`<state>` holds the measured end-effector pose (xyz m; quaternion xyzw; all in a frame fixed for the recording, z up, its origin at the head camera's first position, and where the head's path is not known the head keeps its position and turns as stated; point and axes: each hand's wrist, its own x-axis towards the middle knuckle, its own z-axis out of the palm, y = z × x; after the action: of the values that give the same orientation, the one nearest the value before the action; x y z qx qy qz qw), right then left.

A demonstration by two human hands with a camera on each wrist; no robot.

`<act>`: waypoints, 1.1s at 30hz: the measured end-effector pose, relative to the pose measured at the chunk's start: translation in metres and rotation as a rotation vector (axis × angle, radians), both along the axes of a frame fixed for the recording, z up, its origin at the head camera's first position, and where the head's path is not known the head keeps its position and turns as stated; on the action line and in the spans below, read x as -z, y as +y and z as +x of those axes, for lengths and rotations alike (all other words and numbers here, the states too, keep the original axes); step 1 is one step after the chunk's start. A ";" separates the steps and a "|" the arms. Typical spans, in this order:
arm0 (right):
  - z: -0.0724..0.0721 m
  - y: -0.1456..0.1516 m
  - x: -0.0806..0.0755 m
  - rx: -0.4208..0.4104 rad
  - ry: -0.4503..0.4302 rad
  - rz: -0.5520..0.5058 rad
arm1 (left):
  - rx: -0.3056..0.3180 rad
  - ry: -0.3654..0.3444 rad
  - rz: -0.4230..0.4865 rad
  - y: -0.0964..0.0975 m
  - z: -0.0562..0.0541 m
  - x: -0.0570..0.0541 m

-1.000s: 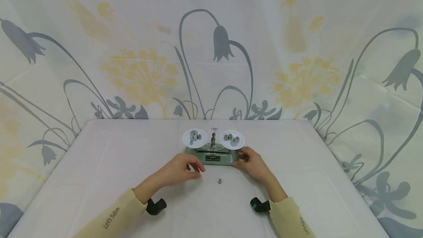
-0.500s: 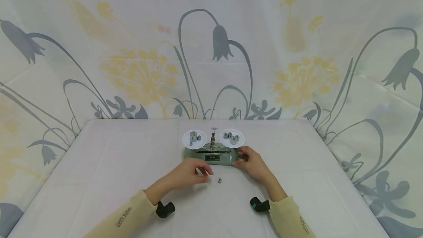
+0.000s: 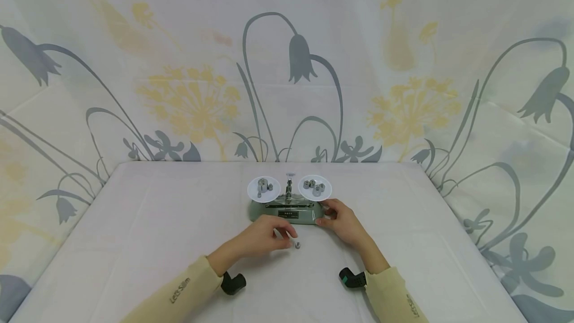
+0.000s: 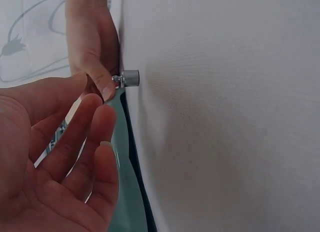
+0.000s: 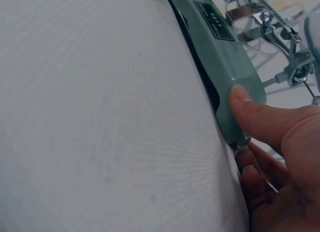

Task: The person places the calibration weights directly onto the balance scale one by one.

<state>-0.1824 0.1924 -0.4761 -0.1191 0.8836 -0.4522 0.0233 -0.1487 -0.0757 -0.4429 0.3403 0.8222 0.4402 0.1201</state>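
Observation:
A green balance scale [image 3: 287, 216] with two white pans stands at the middle of the table. My right hand [image 3: 343, 222] grips the right end of its base; in the right wrist view the thumb [image 5: 265, 119] lies on the front face and the other fingers are behind the end. A small metal weight [image 3: 298, 245] stands on the cloth in front of the scale. My left hand [image 3: 268, 236] hovers just left of that weight, thumb and forefinger apart, the fingers loosely bent and holding nothing. In the left wrist view the weight [image 4: 131, 78] sits beyond the fingertips.
The left pan [image 3: 252, 191] bears one larger weight and smaller ones. Several small weights lie on the right pan [image 3: 327, 194]. A white cloth [image 3: 170, 203] covers the table, and a flower-printed curtain [image 3: 287, 113] hangs behind. Black wrist cameras are worn below both sleeves.
My left hand has moved right along the front of the scale, from near its base to beside the small weight. The right hand keeps its grip on the base.

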 end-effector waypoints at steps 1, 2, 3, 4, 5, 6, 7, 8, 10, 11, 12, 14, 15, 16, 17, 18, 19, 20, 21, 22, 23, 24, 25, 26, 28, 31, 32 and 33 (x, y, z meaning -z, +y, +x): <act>0.000 0.000 0.000 -0.002 0.014 -0.002 | -0.001 -0.006 0.001 0.001 0.000 0.000; 0.001 0.000 0.000 -0.003 0.027 -0.006 | -0.002 -0.012 0.001 0.002 0.000 0.000; 0.001 0.000 0.000 -0.003 0.041 -0.008 | -0.001 -0.017 0.002 0.003 0.000 0.001; 0.002 0.000 0.000 -0.006 0.063 -0.006 | -0.001 -0.021 0.004 0.003 0.000 0.001; 0.002 0.000 0.000 -0.006 0.074 -0.006 | -0.001 -0.027 0.006 0.004 0.000 0.001; 0.002 0.000 0.000 -0.006 0.081 -0.004 | -0.001 -0.031 0.008 0.004 0.000 0.001; 0.003 0.000 0.000 -0.005 0.085 -0.003 | -0.002 -0.037 0.009 0.005 0.000 0.001; 0.003 0.000 -0.001 -0.002 0.078 -0.002 | -0.004 -0.040 0.008 0.005 0.000 0.001; 0.003 0.000 -0.001 0.001 0.058 0.000 | -0.004 -0.045 0.012 0.006 0.001 0.001; 0.003 0.000 -0.002 0.004 0.039 -0.003 | -0.006 -0.049 0.011 0.007 0.001 0.002; 0.002 0.000 -0.002 0.006 0.028 -0.003 | -0.007 -0.051 0.009 0.007 0.000 0.002; 0.001 0.001 -0.002 0.010 0.013 -0.002 | -0.007 -0.055 0.003 0.008 -0.001 0.004; 0.001 0.001 -0.001 0.011 0.011 0.000 | -0.007 -0.057 0.001 0.008 -0.001 0.004; 0.000 0.001 -0.001 0.011 0.010 0.001 | -0.006 -0.059 -0.001 0.009 -0.001 0.004; 0.000 0.001 -0.001 0.012 0.009 0.003 | -0.007 -0.064 -0.006 0.009 -0.001 0.005; -0.001 0.001 0.000 0.013 0.008 0.004 | -0.006 -0.067 -0.007 0.009 -0.001 0.005; -0.001 0.001 0.000 0.015 0.008 0.006 | -0.004 -0.068 -0.008 0.009 -0.001 0.005; -0.001 0.001 0.000 0.014 0.008 0.009 | -0.003 -0.068 -0.008 0.010 -0.001 0.006; -0.001 0.001 0.001 0.015 0.005 0.011 | -0.002 -0.067 -0.009 0.010 -0.001 0.006; -0.001 0.000 0.001 0.016 0.003 0.012 | -0.001 -0.067 -0.011 0.010 -0.002 0.007; -0.001 0.000 0.001 0.017 -0.001 0.013 | 0.000 -0.067 -0.013 0.010 -0.002 0.007; -0.001 0.000 0.001 0.019 -0.001 0.015 | 0.000 -0.066 -0.016 0.011 -0.002 0.008; -0.001 0.000 0.001 0.019 -0.002 0.016 | 0.001 -0.065 -0.019 0.011 -0.003 0.009; -0.001 0.000 0.001 0.016 0.002 0.019 | 0.001 -0.065 -0.022 0.011 -0.003 0.009; -0.001 0.000 0.001 0.018 0.001 0.016 | 0.002 -0.065 -0.028 0.012 -0.003 0.009; -0.001 0.000 0.001 0.017 0.004 0.017 | 0.006 -0.063 -0.035 0.013 -0.004 0.009; -0.001 0.000 0.001 0.016 0.004 0.019 | 0.007 -0.062 -0.036 0.013 -0.005 0.009; -0.001 0.000 0.001 0.019 0.000 0.018 | 0.010 -0.063 -0.036 0.013 -0.005 0.009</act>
<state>-0.1833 0.1923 -0.4771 -0.1104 0.8887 -0.4446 0.0201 -0.1538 -0.0626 -0.4523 0.3281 0.8241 0.4353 0.1543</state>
